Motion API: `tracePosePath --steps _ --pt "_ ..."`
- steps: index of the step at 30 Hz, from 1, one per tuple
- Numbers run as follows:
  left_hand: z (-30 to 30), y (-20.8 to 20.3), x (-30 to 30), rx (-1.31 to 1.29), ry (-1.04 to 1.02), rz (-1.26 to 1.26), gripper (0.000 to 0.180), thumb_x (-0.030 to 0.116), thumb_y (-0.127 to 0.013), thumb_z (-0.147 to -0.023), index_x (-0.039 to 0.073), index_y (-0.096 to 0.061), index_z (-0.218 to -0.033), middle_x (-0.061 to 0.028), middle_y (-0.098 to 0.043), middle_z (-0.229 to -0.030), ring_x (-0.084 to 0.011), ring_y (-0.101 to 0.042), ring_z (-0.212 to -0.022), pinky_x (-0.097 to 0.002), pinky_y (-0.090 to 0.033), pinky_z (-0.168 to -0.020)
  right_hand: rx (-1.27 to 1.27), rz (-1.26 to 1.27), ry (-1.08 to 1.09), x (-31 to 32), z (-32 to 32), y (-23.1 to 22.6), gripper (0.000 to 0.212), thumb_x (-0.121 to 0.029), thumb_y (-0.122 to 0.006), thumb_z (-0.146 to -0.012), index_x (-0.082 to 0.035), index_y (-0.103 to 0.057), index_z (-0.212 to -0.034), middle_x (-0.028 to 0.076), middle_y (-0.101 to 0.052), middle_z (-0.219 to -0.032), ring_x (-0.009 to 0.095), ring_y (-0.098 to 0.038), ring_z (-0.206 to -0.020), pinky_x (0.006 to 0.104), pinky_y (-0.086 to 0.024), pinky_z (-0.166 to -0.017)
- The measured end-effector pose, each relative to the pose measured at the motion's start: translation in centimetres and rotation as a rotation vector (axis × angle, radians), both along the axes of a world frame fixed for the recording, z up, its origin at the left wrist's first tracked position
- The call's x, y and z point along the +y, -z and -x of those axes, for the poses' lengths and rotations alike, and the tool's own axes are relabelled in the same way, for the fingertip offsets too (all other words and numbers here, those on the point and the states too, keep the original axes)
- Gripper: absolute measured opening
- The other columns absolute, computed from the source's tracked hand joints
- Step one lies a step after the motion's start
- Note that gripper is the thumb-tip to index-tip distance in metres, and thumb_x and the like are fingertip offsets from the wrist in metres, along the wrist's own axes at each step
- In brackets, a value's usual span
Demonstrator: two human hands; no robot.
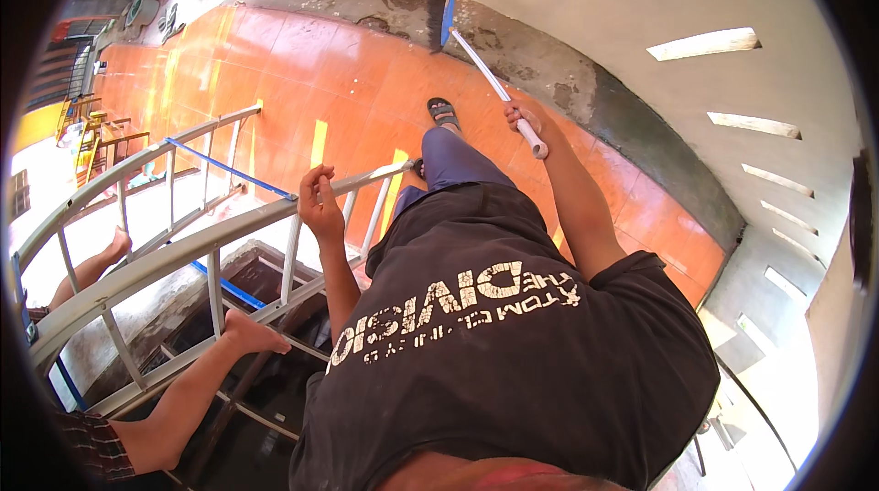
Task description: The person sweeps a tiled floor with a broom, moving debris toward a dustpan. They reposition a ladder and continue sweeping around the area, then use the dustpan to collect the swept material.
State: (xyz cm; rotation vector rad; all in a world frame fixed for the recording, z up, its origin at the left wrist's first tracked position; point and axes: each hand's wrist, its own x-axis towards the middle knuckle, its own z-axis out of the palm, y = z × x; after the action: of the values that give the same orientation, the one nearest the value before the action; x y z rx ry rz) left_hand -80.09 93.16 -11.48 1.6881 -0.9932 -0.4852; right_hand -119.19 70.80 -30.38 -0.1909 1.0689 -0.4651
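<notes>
Broom (pixel 482 66) clamped in right hand (pixel 524 113), left hand (pixel 319 204) empty near railing (pixel 224 231); orange floor (pixel 311 70) looks mostly done, far grimy strip (pixel 549 81) isn't imo.

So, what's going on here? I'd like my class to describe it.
The person's right hand grips a broom near its upper end. The blue head is out at the rough grey strip edging the orange floor; contact is unclear. The left hand is beside the metal rail, loosely curled, nothing visible in it. Another person's bare foot shows nearby.
</notes>
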Motion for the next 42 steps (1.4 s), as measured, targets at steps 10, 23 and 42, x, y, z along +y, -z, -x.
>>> tracePosePath --steps 10,23,42 --pt "0.6 2.1 -1.5 0.121 -0.215 -0.045 0.019 0.001 -0.049 -0.096 -0.002 -0.060 -0.112 -0.0109 -0.067 -0.102 -0.0180 -0.064 -0.093 -0.0311 -0.051 -0.084 0.707 0.059 -0.221 0.5 10.3 -1.1 0.008 -0.006 -0.056 -0.083 -0.004 -0.062 -0.079 0.003 -0.052 -0.056 0.012 -0.049 -0.043 0.0292 -0.040 -0.037" --pt "0.3 -0.3 -15.9 0.046 -0.233 -0.146 0.018 0.000 -0.050 -0.096 -0.002 -0.061 -0.110 -0.0098 -0.067 -0.100 -0.0171 -0.064 -0.092 -0.0303 -0.051 -0.083 0.505 0.851 -0.730 -25.9 -9.9 15.8 0.014 -0.013 -0.064 -0.077 -0.005 -0.061 -0.066 0.005 -0.059 -0.062 0.016 -0.059 -0.051 0.0332 -0.044 -0.043" --pt "-7.8 2.8 -29.6 0.108 -0.274 -0.096 0.015 0.002 -0.051 -0.095 -0.002 -0.063 -0.105 -0.0107 -0.069 -0.097 -0.0165 -0.066 -0.089 -0.0283 -0.051 -0.080 0.655 0.694 -0.785 -22.1 4.4 4.5 0.003 -0.013 -0.061 -0.074 -0.010 -0.061 -0.074 0.009 -0.062 -0.070 0.027 -0.059 -0.056 0.0372 -0.047 -0.052"
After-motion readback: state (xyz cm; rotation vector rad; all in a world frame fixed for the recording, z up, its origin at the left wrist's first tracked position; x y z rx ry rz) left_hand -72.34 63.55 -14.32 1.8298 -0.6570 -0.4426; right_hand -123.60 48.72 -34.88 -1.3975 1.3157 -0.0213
